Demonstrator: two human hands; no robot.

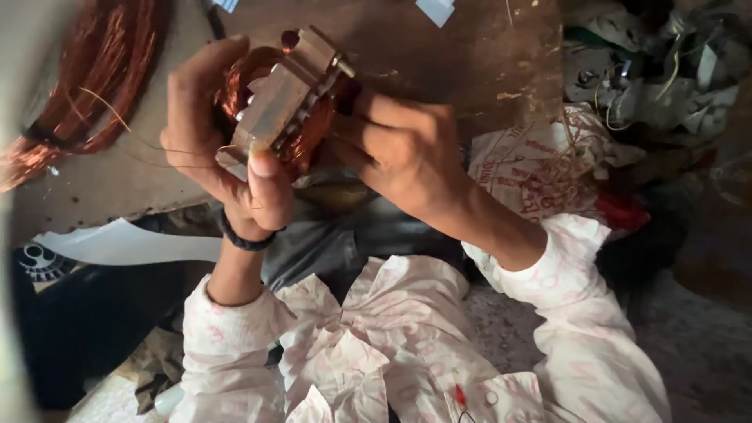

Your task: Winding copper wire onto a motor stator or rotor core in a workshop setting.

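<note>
Copper windings, half hidden, fill a metal motor core [286,102] gripped by left hand [223,149]; right hand [399,149] pinches its edge. Blurred wire coil [94,78] lies left of it.

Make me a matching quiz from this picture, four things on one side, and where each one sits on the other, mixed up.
Things:
1. motor winding
2. loose copper wire coil
3. black wristband
4. printed sack

Places:
A. on the bench at far left
B. held between the left hand and right hand
C. right of the right forearm
D. around the left wrist

Pairs: 1-B, 2-A, 3-D, 4-C
</note>
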